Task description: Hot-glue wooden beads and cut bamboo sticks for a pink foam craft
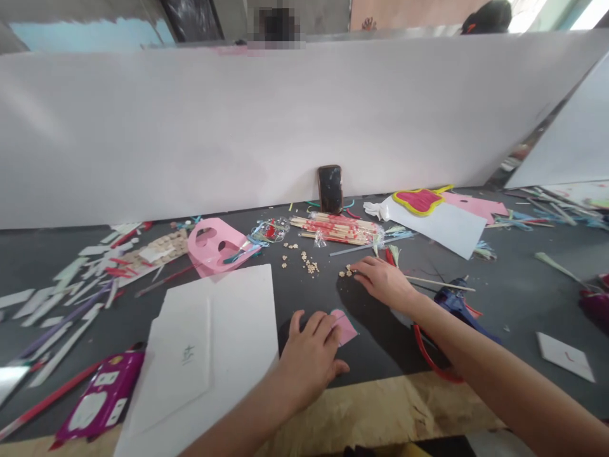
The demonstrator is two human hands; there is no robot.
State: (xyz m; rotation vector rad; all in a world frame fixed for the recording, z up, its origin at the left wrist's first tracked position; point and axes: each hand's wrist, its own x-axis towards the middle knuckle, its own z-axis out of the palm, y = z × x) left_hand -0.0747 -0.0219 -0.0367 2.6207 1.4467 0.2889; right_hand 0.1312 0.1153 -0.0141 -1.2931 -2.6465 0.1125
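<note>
My left hand [311,349] lies palm down near the table's front edge, fingers spread. Its fingertips rest over a small pink paper piece [348,327], heart-like in shape and partly hidden by them. Farther forward, my right hand [386,282] reaches in from the right with its fingers apart. Its fingertips are at a few small beige pieces [342,274], possibly touching one. More of these beige bits [311,266] are scattered to the left of that hand.
White foam sheets [238,330] lie left of my left hand. A blue glue gun [459,301] with a red cord [421,349] sits by my right forearm. Behind are wrapped sticks [340,228], a phone [330,188] and a white partition [190,127]. A pink cutout [214,231] lies left.
</note>
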